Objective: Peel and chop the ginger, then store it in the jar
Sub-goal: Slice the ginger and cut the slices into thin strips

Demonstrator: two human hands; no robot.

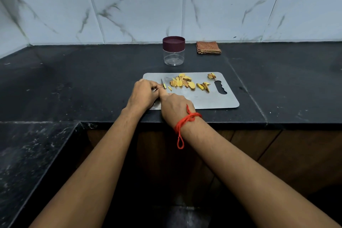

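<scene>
Pinching a ginger piece (164, 86) with the left hand (144, 93) at the cutting board's (218, 99) 9 o'clock side, gripping the knife (162, 82) in the right hand (175, 108), both hands touching; working at 6 o'clock of the lidded jar (174, 55) on the bench (83, 83), ginger slices (182, 82) at 3 o'clock

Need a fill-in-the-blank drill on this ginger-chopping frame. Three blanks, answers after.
1. The clear plastic jar with the maroon lid is ____ inside.
2. The left hand pinches a yellow ginger piece at the ____ end of the grey metal cutting board.
3. The right hand, with a red thread at its wrist, grips a small ____.
Answers: empty; left; knife.
</scene>
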